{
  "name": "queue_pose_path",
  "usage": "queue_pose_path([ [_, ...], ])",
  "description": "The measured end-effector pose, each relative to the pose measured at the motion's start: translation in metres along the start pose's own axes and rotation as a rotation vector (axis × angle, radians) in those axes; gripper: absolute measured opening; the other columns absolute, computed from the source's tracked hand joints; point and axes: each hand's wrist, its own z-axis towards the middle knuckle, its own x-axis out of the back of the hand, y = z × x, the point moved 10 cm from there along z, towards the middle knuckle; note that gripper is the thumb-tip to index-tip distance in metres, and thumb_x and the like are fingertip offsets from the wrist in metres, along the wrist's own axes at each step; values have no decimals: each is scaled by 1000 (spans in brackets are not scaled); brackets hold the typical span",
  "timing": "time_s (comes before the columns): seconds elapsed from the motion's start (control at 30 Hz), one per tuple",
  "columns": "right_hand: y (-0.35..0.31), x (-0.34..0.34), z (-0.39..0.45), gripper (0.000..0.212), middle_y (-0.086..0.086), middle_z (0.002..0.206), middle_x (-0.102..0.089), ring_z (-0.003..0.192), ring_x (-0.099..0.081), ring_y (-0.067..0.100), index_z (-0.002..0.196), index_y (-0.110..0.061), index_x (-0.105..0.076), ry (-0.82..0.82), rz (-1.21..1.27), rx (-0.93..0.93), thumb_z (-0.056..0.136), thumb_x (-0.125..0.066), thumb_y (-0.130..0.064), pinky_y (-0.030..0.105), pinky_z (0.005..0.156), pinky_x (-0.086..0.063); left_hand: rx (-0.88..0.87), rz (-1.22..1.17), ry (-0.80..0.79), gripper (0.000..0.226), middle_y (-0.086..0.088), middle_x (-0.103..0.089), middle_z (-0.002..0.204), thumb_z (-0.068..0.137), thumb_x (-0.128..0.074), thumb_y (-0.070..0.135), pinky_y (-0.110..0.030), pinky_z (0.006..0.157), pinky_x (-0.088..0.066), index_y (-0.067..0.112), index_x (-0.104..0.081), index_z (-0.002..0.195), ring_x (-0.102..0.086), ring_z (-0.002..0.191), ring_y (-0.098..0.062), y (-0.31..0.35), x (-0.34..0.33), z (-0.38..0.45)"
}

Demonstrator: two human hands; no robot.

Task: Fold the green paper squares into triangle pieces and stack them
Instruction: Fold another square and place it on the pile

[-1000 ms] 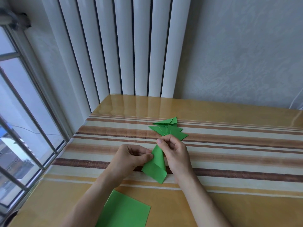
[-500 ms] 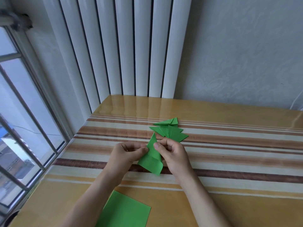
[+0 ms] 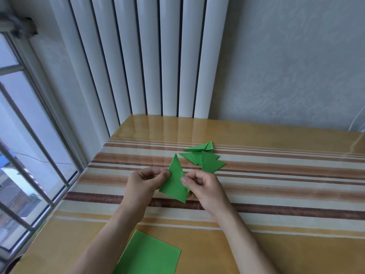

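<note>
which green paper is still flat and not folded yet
The flat green sheet at the near table edge, between the forearms. The held piece and the far pile are folded triangles.

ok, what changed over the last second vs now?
The folded green paper turned in the hands: its tip swung from under the right hand up and left, now pointing away from the person, flat as a narrow triangle. The left hand and right hand kept pinching its side edges. The pile of triangles and flat green sheet stayed put.
</note>
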Motion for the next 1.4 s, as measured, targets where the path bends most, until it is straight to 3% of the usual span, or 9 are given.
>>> queue_pose_path([
  [0.2,0,2,1,8,12,91,-78,83,-75,21,97,-9,-76,9,-7,0,100,-69,-13,34,70,-62,42,-18,31,6,-20,-79,95,89,-77,8,-50,97,-59,4,-80,93,-74,99,-39,-5,3,0],
  [0.3,-2,-2,0,8,11,88,-76,80,-72,15,95,-9,-75,-15,-21,-1,100,-69,-10,27,67,-59,76,5,1,6,-16,-78,93,91,-78,15,-53,85,-56,10,-80,93,-72,94,-43,-10,2,2],
  [0.47,-8,-10,-4,13,-5,77,-66,73,-59,7,86,-16,-73,-96,-241,48,97,-69,-15,27,68,-50,94,33,-97,17,0,-68,70,94,-75,25,-31,55,-54,7,-73,93,-66,61,-15,-6,-14,-7],
  [0.67,-10,2,-3,14,-9,79,-65,79,-59,7,87,-18,-71,11,-168,35,99,-68,-25,27,76,-46,44,7,-50,17,-3,-65,73,91,-77,24,-30,69,-53,9,-73,83,-56,66,-13,-3,-3,0],
  [0.87,-4,23,-3,21,11,95,-77,89,-72,33,93,-16,-77,181,171,-21,91,-79,-37,40,82,-52,33,116,-119,16,-12,-71,75,96,-73,20,-34,70,-53,6,-77,88,-60,72,-17,-5,-11,-3],
  [0.97,-2,27,-5,15,9,103,-79,93,-73,23,101,-13,-79,224,325,-50,92,-80,-24,34,86,-55,-34,259,-199,12,-16,-74,78,95,-74,14,-39,78,-59,10,-78,85,-67,72,-18,0,-22,-5],
  [1.07,-4,26,-5,15,9,106,-80,95,-75,19,105,-11,-79,210,327,-56,92,-78,-19,27,81,-58,-70,414,-307,11,-8,-74,76,94,-75,16,-32,70,-57,11,-75,84,-65,68,-16,0,-34,-10],
  [1.2,-7,12,-5,11,9,95,-79,89,-74,20,99,-14,-77,120,170,-36,91,-80,-22,37,84,-58,-88,397,-313,16,0,-66,69,95,-75,20,-23,63,-47,10,-74,82,-57,64,-10,3,-37,-14],
  [1.4,-6,4,-3,25,4,100,-80,86,-76,15,119,-9,-69,70,183,-28,95,-74,-5,24,68,-58,39,214,-218,16,-12,-74,81,95,-75,22,-35,73,-53,7,-77,89,-65,72,-19,-5,-25,-8],
])
